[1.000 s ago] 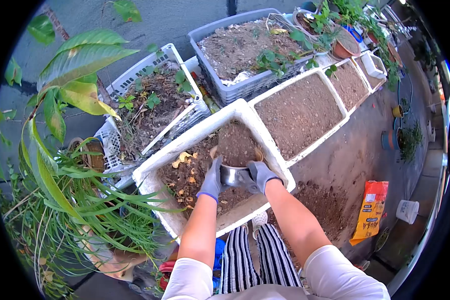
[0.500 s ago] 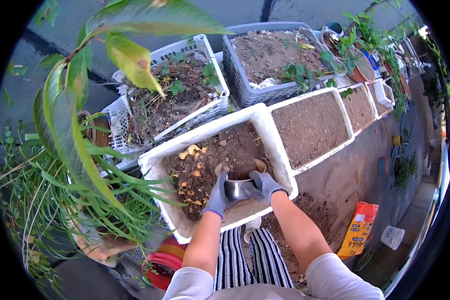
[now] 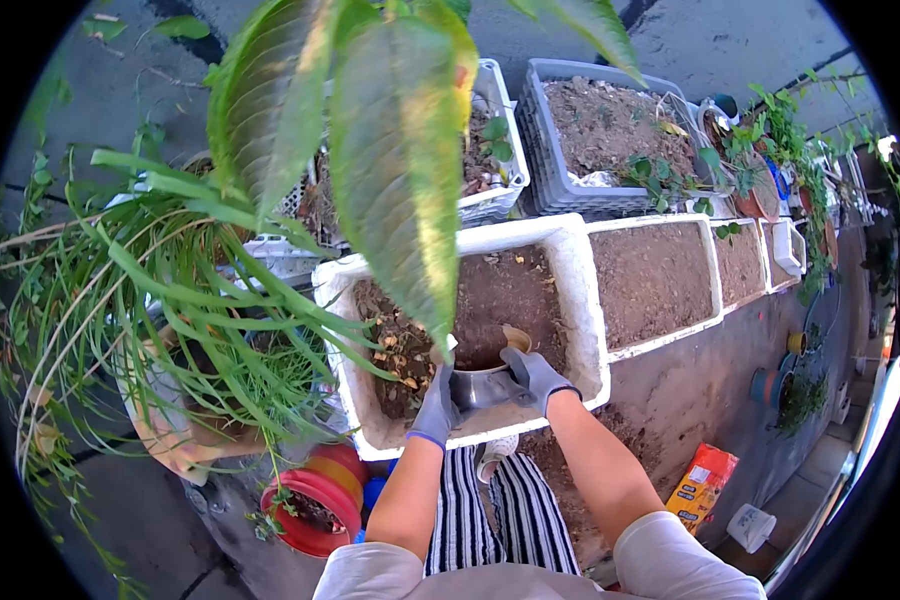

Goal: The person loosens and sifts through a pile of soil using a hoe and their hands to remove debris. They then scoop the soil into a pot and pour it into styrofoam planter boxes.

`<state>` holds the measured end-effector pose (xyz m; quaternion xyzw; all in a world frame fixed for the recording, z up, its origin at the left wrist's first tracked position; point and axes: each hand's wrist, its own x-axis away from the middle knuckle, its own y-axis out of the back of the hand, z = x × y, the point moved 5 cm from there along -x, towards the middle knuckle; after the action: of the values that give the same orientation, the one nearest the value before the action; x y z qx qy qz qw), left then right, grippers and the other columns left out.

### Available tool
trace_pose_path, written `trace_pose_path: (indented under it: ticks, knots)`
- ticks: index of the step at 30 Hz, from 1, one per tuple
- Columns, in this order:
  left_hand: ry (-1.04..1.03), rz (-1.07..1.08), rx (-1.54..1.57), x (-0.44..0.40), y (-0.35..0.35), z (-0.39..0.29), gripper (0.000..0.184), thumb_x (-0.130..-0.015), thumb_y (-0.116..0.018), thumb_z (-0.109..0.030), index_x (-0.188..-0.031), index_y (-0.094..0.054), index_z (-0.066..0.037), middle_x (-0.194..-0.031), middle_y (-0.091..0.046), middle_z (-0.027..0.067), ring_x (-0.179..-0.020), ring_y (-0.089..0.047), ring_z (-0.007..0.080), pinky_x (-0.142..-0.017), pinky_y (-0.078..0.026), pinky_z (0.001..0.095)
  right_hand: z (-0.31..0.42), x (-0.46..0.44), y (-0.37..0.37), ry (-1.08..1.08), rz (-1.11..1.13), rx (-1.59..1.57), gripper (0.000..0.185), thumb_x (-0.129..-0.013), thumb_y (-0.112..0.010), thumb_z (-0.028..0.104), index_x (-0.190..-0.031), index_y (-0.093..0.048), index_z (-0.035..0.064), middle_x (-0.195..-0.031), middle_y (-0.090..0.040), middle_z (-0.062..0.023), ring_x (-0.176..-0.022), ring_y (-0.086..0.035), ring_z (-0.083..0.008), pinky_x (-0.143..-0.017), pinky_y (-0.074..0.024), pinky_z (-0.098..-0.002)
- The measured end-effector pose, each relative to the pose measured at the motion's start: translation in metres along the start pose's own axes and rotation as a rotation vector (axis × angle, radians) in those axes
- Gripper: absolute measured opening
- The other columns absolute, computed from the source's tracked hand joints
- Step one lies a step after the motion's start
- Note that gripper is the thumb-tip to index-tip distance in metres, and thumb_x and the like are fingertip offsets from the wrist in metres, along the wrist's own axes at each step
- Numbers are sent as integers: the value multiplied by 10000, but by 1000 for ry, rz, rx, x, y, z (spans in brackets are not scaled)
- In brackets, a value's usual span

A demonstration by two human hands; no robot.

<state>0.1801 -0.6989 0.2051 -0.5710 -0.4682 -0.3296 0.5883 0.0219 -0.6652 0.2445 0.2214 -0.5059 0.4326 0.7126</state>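
Note:
Both my hands wear grey gloves. Between them they grip a shiny metal pot [image 3: 482,390] with tan pieces at its sides, perhaps handles. My left hand [image 3: 436,400] is closed on its left side and my right hand [image 3: 532,375] on its right. The pot tips away from me over the near part of a white foam box [image 3: 588,300], its mouth toward the soil [image 3: 510,292]. Some soil lies at the pot's mouth. Yellowish dried scraps [image 3: 402,352] lie on the soil at the box's left.
Large leaves [image 3: 395,150] hang close to the camera and cover part of the box. More soil-filled boxes [image 3: 655,285] run off to the right, with grey crates [image 3: 610,190] behind. Long green blades [image 3: 210,240] spread at left. A red pot [image 3: 315,510] and orange bag [image 3: 703,485] stand on the ground.
The view has shifted, and the leaves now hang across the middle of it. My hands still hold the pot over the box. The soil beyond the pot looks more spread out and flatter.

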Motion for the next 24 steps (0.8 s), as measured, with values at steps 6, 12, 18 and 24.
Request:
trace_pose_path:
  ticks: [6,12,18,24]
  knots:
    - [-108,-10,199,28,22,-32,798,-729,-646,-633,-1315,-421,-139,-1302,-480,110,-1156,-508,305,-939,-456,497,24,-10,-53,191,136,107,276,-881,-545,319,-900,-616,53,-693,-535,-7,-562,-487,-114,-517,-406,-281]
    - [-2,-20,186,6,61,13,761,-770,-523,-703,-1329,-428,-195,-1326,-476,108,-1155,-509,307,-886,-474,497,-31,-57,-45,128,98,194,316,-869,-541,337,-949,-624,43,-762,-560,-10,-673,-505,-124,-561,-416,-331]
    - [-145,177,285,28,65,-13,782,-763,-560,-682,-1313,-438,-139,-1312,-480,98,-1139,-524,294,-878,-490,465,10,-4,-90,200,125,460,360,-882,-516,336,-1011,-621,17,-791,-590,-61,-717,-525,-167,-614,-450,-337]
    - [-38,122,266,6,89,9,764,-756,-576,-674,-1283,-465,-132,-1217,-545,103,-1082,-554,288,-858,-493,517,-18,-44,-89,142,84,385,362,-923,-477,282,-1035,-594,-41,-838,-635,-134,-717,-599,-199,-634,-493,-349]
